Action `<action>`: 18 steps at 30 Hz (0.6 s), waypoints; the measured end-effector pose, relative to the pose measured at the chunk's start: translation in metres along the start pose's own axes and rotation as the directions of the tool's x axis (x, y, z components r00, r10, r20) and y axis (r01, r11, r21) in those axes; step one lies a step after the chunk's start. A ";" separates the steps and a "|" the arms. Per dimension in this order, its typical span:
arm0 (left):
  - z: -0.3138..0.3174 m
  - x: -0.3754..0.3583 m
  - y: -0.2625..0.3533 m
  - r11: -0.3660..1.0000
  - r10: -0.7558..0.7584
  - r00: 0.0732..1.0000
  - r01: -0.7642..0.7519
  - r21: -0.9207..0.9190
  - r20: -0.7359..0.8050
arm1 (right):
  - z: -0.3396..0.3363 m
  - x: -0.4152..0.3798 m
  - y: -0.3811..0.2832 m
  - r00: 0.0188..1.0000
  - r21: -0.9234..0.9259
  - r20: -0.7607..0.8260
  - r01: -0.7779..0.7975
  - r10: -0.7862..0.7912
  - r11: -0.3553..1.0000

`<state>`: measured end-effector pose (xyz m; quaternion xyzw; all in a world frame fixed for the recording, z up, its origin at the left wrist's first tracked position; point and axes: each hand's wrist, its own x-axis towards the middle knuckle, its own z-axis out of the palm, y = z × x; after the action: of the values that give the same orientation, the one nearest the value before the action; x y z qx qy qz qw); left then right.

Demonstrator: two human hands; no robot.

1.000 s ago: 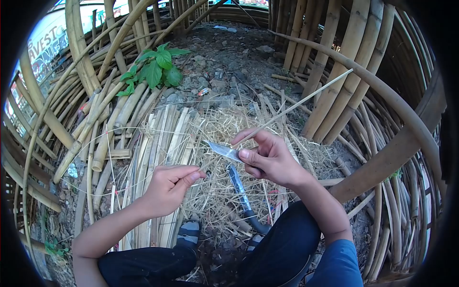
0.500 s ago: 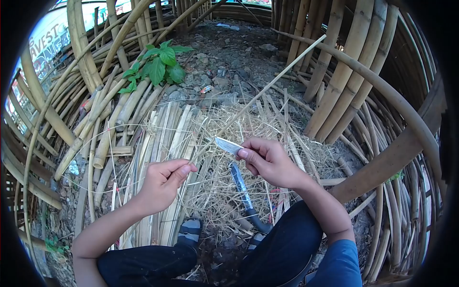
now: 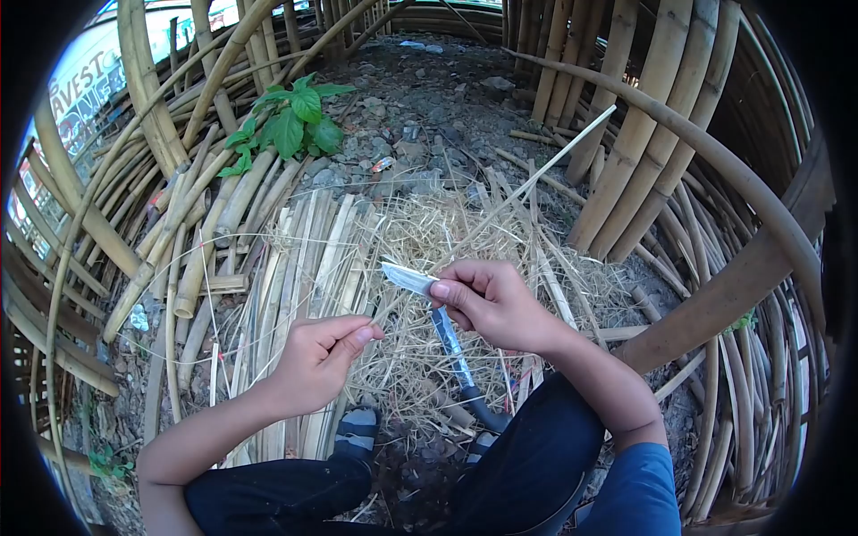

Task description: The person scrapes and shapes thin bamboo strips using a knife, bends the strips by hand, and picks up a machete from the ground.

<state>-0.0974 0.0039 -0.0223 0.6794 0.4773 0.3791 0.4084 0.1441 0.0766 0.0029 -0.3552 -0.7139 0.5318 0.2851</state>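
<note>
My left hand (image 3: 323, 362) pinches the near end of a long thin bamboo strip (image 3: 545, 167), which slants away up to the right. In my right hand (image 3: 487, 305) is a small knife (image 3: 407, 278), its pale blade pointing left and lying against the strip. My right fingers partly cover the strip and hide the knife's handle. Beneath my hands lies a heap of pale shavings (image 3: 420, 348). A larger blade with a dark curved handle (image 3: 483, 414) rests on the shavings, just below my right hand.
Split bamboo slats (image 3: 308, 241) lie left of the shavings. Bamboo poles (image 3: 657, 134) stand at the right, and more poles (image 3: 147, 98) at the left. A green plant (image 3: 290, 125) grows beyond the slats. A thick curved cane (image 3: 715, 161) arches across the right side.
The strip now slants lower, its far end slightly down and right. My left hand has moved a little right and down. The knife has shifted left and down along the strip.
</note>
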 end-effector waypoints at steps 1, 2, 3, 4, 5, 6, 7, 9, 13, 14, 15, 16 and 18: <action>0.000 -0.001 0.000 1.000 -0.003 1.000 0.003 0.000 0.001 | 0.000 0.000 0.000 0.999 -0.016 -0.033 0.003 -0.004 1.000; 0.001 -0.001 0.000 1.000 -0.001 1.000 0.001 -0.017 -0.003 | 0.000 0.000 0.000 0.998 -0.033 -0.066 0.006 -0.009 0.999; 0.001 -0.001 0.000 0.999 0.003 1.000 -0.003 -0.034 -0.009 | -0.001 0.000 0.000 0.998 -0.033 -0.067 0.008 -0.010 0.999; 0.001 -0.001 0.002 0.999 0.004 1.000 -0.004 -0.034 -0.008 | -0.001 0.000 0.000 0.996 -0.035 -0.086 0.022 -0.025 0.999; 0.001 -0.001 0.003 0.999 0.012 1.000 -0.013 -0.041 -0.012 | -0.001 -0.001 0.000 0.994 -0.036 -0.106 0.036 -0.039 0.999; 0.000 -0.001 0.004 0.999 0.021 1.000 -0.022 -0.049 -0.018 | -0.002 0.000 0.000 0.994 -0.037 -0.106 0.036 -0.040 0.999; 0.000 -0.002 0.004 0.999 0.021 1.000 -0.022 -0.049 -0.019 | -0.004 0.000 0.000 0.986 -0.026 -0.152 0.060 -0.064 0.998; -0.004 -0.005 0.002 0.994 -0.007 1.000 0.005 -0.106 -0.021 | -0.011 0.000 -0.001 0.976 -0.017 -0.197 0.086 -0.087 0.996; -0.007 -0.013 -0.007 0.996 -0.001 0.999 -0.002 -0.084 -0.038 | -0.034 0.001 0.000 0.947 0.071 -0.319 0.060 -0.034 0.996; -0.008 -0.014 -0.005 0.997 -0.026 0.999 0.023 -0.080 -0.031 | -0.035 0.001 0.001 0.948 0.062 -0.318 0.034 -0.013 0.997; -0.009 -0.014 -0.003 0.996 -0.050 0.998 0.048 -0.076 -0.023 | -0.037 0.001 0.001 0.949 0.053 -0.317 0.009 0.008 0.999; -0.009 -0.014 -0.001 0.996 -0.051 0.998 0.049 -0.077 -0.022 | -0.038 0.001 0.001 0.948 0.054 -0.317 0.008 0.009 0.999; -0.011 -0.014 0.002 0.998 -0.032 0.999 0.030 -0.050 -0.034 | -0.040 -0.001 -0.002 0.943 0.050 -0.331 0.028 -0.010 0.998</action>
<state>-0.1100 -0.0077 -0.0184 0.6550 0.4852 0.3961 0.4227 0.1755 0.0980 0.0154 -0.4248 -0.6448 0.4807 0.4155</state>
